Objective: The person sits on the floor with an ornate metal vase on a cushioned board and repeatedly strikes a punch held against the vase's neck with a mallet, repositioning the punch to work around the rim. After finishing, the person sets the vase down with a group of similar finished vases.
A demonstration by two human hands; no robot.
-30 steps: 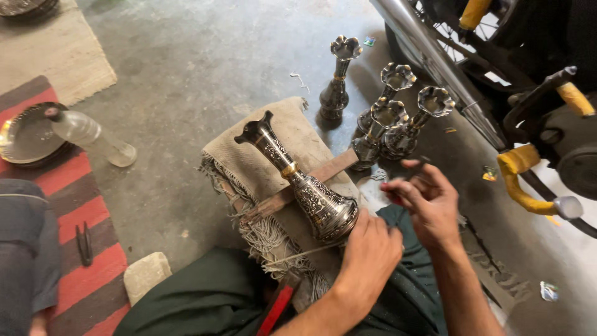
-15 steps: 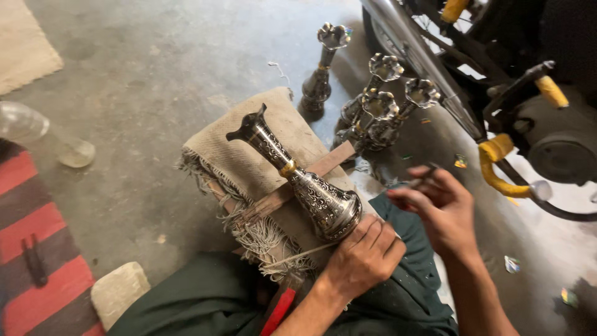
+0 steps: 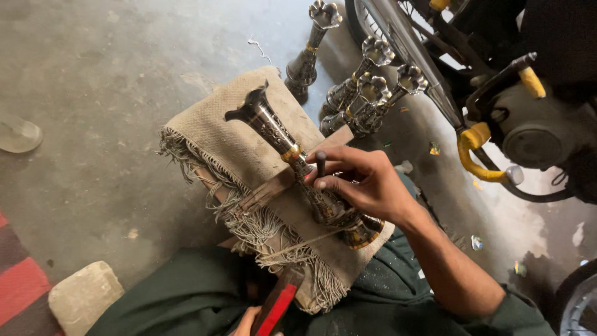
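Bare concrete floor (image 3: 106, 93) left of padded block (image 3: 211, 134): open passage. Behind block: four upright vases (image 3: 354, 87) clustered. Right of block: motorcycle (image 3: 510, 93) close, narrow gap. Near-left of block: stone (image 3: 84, 297).

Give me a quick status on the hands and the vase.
Right hand pins a punch against the engraved metal vase. Left hand low, by a red-handled tool. Vase lies on burlap pad.

Clothing: dark green garment across the lower frame. Right forearm bare; right hand (image 3: 367, 183) bare, without rings or glove.
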